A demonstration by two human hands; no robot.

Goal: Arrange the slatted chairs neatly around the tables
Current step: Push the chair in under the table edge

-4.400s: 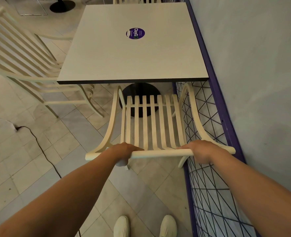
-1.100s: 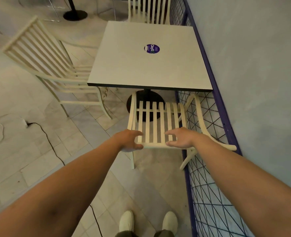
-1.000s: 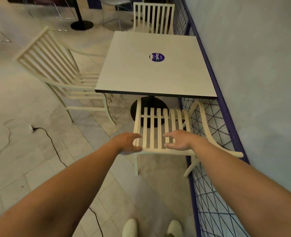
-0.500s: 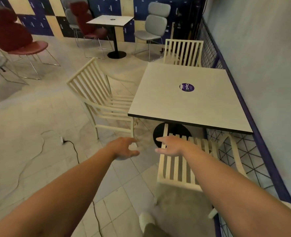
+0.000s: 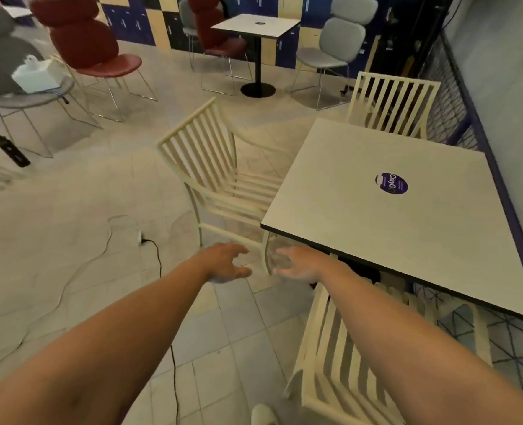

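Observation:
A square white table [image 5: 361,216] with a purple sticker stands by the right wall. One cream slatted chair [image 5: 333,357] is tucked under its near edge, below my right forearm. A second slatted chair [image 5: 214,170] stands at the table's left side, angled, its seat partly under the tabletop. A third slatted chair [image 5: 392,105] sits at the far edge. My left hand [image 5: 226,262] and my right hand [image 5: 300,265] are both open and empty, held out in the air just short of the left chair's front leg, touching nothing.
A black cable and plug [image 5: 149,243] run across the tiled floor at left. A purple wire fence [image 5: 456,115] lines the right wall. Red chairs [image 5: 94,47], grey chairs [image 5: 340,44] and another white table [image 5: 254,26] stand at the back. A dark bottle [image 5: 11,150] lies on the floor.
Both hands have let go of the near chair's back and lifted off it. The view has swung left and up toward the angled chair at the table's left.

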